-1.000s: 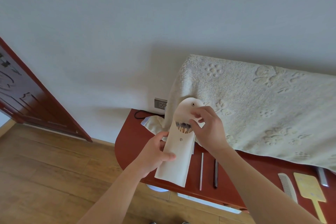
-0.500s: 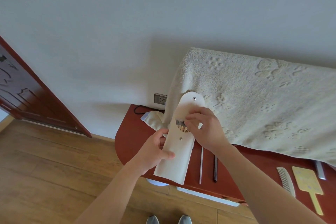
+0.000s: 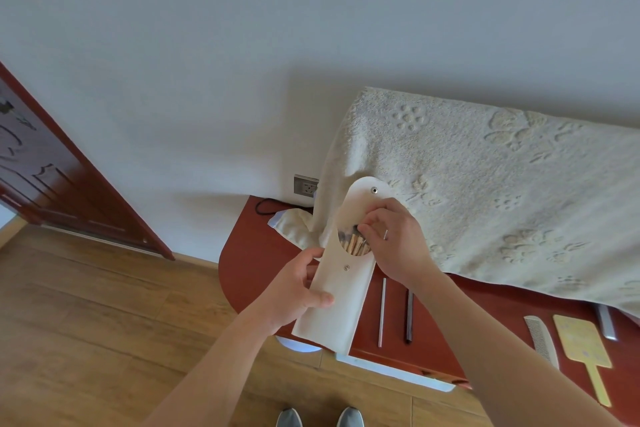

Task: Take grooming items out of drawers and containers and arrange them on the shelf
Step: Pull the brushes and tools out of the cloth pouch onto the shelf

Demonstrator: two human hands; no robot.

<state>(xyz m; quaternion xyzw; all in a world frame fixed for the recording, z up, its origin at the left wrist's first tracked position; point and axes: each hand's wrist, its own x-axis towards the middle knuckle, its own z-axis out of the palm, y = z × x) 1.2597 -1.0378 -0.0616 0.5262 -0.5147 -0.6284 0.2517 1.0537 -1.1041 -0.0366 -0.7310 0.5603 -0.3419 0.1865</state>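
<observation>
Pouch [image 3: 334, 317] gripped at its middle by left hand [image 3: 298, 291], right hand [image 3: 396, 246] pinching brushes [image 3: 355, 243] at the opening: recommend withdrawing straight along the pouch with firm grip.

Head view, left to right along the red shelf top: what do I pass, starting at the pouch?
white pouch → silver rod → dark rod → white comb → yellow paddle

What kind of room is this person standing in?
Probably a room in a home, perhaps a bedroom: wood-plank floor, a carved dark-red door, and a red shelf against the wall with a comb on it, while the left hand holds a white pouch and the right hand pinches brushes in it.
</observation>
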